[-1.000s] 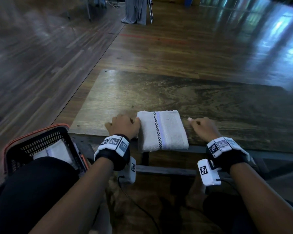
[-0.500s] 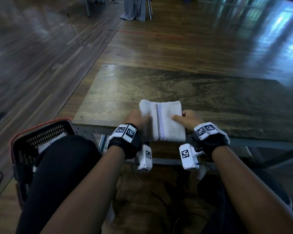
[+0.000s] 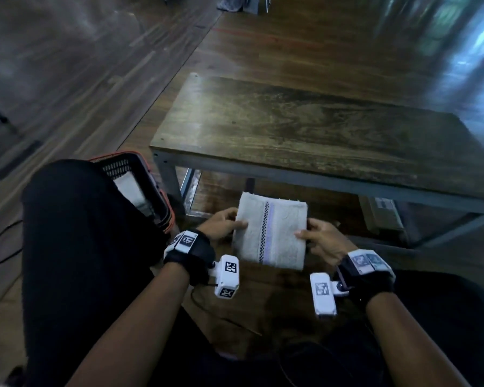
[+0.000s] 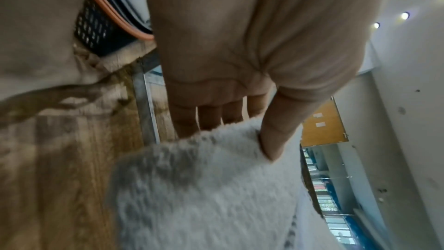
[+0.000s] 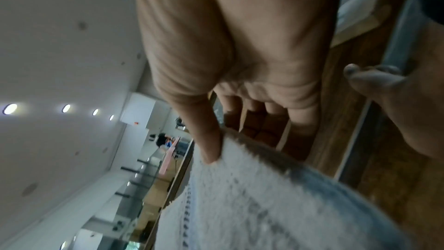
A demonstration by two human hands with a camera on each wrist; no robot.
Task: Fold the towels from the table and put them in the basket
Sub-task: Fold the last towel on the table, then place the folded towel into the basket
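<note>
We have lifted the folded towel (image 3: pixel 271 233) off the table (image 3: pixel 319 129); our left hand (image 3: pixel 221 224) and right hand (image 3: pixel 323 240) pinch its 2 sides, so the basket (image 3: pixel 129 174) comes next.

The right hand (image 5: pixel 240 45) fills the top of the picture, seen from the palm side. Its thumb (image 5: pixel 206 136) lies on top of the folded towel (image 5: pixel 264 206), and the other fingers (image 5: pixel 259 121) go under the towel's edge, so the hand pinches it. The towel is white and fluffy, and a line of small dark squares runs along it. Bare toes (image 5: pixel 374 77) show at the right, over the brown wooden floor (image 5: pixel 396 187). A grey metal bar (image 5: pixel 403 31) runs along the top right. On the left is a white ceiling (image 5: pixel 60 45) with 4 round lights (image 5: pixel 66 108) in a row.
</note>
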